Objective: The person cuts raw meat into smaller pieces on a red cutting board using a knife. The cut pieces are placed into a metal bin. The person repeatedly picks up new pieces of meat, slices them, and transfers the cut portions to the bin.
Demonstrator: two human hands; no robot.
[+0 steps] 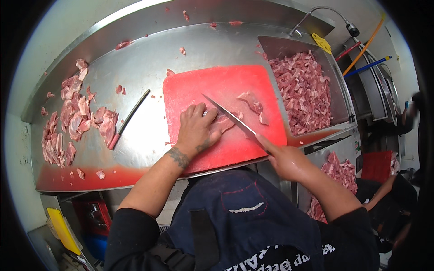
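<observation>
My left hand (195, 127) grips a strip of raw meat (225, 124) on the red cutting board (184, 80), fingers curled over it. My right hand (285, 160) is closed on the handle of a long knife (239, 123), whose blade angles up-left across that meat, close to my left fingers. Another meat piece (253, 105) lies at the board's upper right. A sharpening rod (133, 113) with a red handle rests on the steel worktop (135, 49) left of the board. Several larger raw cuts (80, 117) are spread farther left.
A deep steel bin (302, 92) of chopped meat adjoins the board, below a faucet (318, 9) and yellow cloth (322, 41). More meat (339, 178) sits lower right, beside another person's arm (379, 194). Long-handled tools (367, 65) stand at right, a yellow board (63, 230) at lower left.
</observation>
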